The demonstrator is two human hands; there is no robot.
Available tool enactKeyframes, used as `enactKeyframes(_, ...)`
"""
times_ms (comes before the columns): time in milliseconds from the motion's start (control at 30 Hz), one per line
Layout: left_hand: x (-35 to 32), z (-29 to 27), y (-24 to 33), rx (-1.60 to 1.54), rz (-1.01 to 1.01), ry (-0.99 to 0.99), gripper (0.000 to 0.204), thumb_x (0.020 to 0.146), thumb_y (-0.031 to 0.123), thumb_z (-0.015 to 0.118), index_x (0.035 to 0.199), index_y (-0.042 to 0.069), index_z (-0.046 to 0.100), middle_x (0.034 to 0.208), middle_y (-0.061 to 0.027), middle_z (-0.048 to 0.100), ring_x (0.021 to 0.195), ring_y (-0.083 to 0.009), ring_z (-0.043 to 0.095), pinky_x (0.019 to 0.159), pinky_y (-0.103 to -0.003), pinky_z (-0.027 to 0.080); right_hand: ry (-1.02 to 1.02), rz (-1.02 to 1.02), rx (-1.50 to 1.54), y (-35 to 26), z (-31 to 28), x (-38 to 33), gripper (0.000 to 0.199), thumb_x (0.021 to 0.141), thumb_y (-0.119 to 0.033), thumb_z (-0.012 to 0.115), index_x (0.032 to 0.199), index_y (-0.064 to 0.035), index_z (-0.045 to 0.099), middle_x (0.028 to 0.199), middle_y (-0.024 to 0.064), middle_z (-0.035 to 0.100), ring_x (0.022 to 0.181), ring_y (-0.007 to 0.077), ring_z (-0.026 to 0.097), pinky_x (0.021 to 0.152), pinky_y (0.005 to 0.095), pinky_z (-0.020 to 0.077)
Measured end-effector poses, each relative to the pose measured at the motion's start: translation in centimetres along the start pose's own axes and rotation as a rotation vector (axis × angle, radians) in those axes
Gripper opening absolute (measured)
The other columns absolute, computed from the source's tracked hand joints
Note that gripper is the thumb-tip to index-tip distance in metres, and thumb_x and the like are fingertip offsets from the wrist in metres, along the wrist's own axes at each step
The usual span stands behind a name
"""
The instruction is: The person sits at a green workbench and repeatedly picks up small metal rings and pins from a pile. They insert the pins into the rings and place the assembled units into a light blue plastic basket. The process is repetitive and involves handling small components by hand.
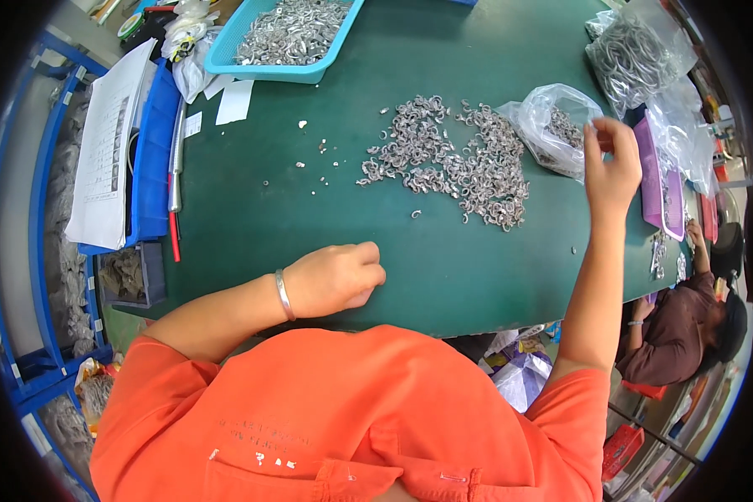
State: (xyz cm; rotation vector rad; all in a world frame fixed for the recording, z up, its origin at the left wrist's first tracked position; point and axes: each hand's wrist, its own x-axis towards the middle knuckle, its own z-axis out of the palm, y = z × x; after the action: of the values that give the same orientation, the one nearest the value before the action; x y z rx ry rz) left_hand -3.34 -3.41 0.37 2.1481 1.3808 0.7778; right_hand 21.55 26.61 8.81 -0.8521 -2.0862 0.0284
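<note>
My right hand [615,171] reaches out to the right, its fingers pinched at the rim of a clear plastic bag [537,117]. Many small grey metal pieces lie inside that bag. To the left of it, a spread pile of small curved metal pieces [485,171] covers part of the green table. My left hand [336,278], with a bracelet at the wrist, rests curled near the table's front edge. Its fingers are closed, and whatever may be in them is hidden. One loose metal piece [416,214] lies between that hand and the pile.
A turquoise basket [309,74] of metal parts stands at the far left. Papers [109,159] lean on a blue bin [155,159] at the left edge. Bagged metal rings [636,63] and a purple basket [649,167] stand right; beyond sits another person [673,326].
</note>
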Motion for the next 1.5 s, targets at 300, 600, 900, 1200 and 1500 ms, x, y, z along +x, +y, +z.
enactKeyframes(300,0.2,1.0,0.1,-0.139,-0.036,0.147,0.014,0.079,0.002,0.072,0.091,0.008,0.067,0.094,-0.0079,0.060,0.076,-0.0253,0.063,0.067,-0.034,0.055,-0.584,-0.273,0.417,-11.3,6.1,-9.4,0.042,0.075,0.012,0.057,0.114,0.0014,0.066,0.119,0.0193,0.064,0.111,0.0390,0.061,0.097,0.0447,0.0515)
enactKeyframes(600,1.0,1.1,0.8,-0.121,0.056,-0.016,0.016,0.079,0.007,0.075,0.093,0.007,0.068,0.096,-0.0068,0.058,0.080,-0.0267,0.063,0.070,-0.036,0.054,-0.532,-0.111,0.446,-11.3,3.6,-13.3,0.039,0.075,0.010,0.059,0.112,0.0026,0.068,0.118,0.0170,0.065,0.105,0.0367,0.062,0.092,0.0429,0.0513)
enactKeyframes(900,1.8,-0.6,0.1,-0.176,-0.223,0.290,0.011,0.084,-0.003,0.073,0.092,0.003,0.069,0.091,-0.0093,0.066,0.080,-0.0242,0.065,0.069,-0.033,0.054,-0.423,0.053,0.348,-12.0,3.0,-14.5,0.030,0.080,0.007,0.064,0.108,-0.0012,0.069,0.104,0.0112,0.066,0.093,0.0315,0.061,0.083,0.0407,0.0479)
enactKeyframes(1200,3.3,-0.2,-1.3,0.034,-0.253,0.258,0.014,0.083,-0.004,0.072,0.094,0.004,0.067,0.092,-0.0072,0.061,0.076,-0.0241,0.063,0.066,-0.034,0.052,-0.535,0.093,0.378,-12.7,3.3,-14.8,0.016,0.080,-0.004,0.075,0.095,-0.0083,0.071,0.093,0.0045,0.062,0.085,0.0267,0.057,0.076,0.0381,0.0445)
enactKeyframes(1500,3.5,-0.1,-1.2,-0.090,-0.351,0.340,0.014,0.080,-0.002,0.075,0.090,0.004,0.068,0.088,-0.0051,0.061,0.064,-0.0150,0.058,0.061,-0.028,0.048,-0.271,0.016,0.044,-9.9,6.2,-12.2,0.012,0.078,-0.006,0.074,0.088,-0.0079,0.068,0.091,0.0060,0.060,0.086,0.0294,0.057,0.074,0.0426,0.0435)
